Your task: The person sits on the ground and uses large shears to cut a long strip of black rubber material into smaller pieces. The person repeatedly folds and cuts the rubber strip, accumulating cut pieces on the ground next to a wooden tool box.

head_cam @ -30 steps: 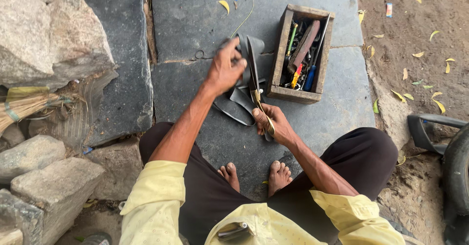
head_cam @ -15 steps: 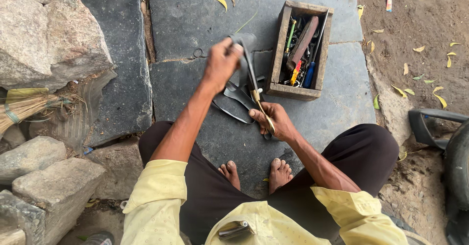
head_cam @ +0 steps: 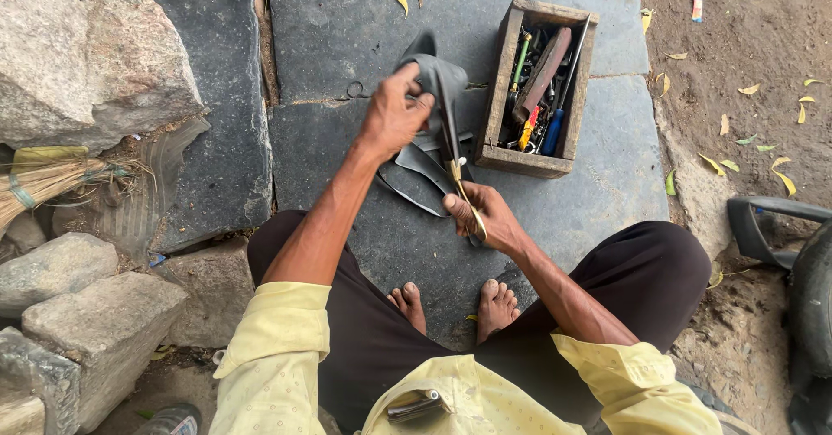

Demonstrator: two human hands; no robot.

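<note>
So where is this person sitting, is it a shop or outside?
Outside, probably a roadside repair spot. The person sits barefoot on dark stone slabs beside bare dirt with fallen leaves. A wooden tool box stands close, rough rocks lie alongside, and a tyre shows at the edge.

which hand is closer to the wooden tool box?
Left. The left hand grips the black rubber piece just left of the wooden tool box; the right hand, holding scissors, sits below the box's near end.
</note>
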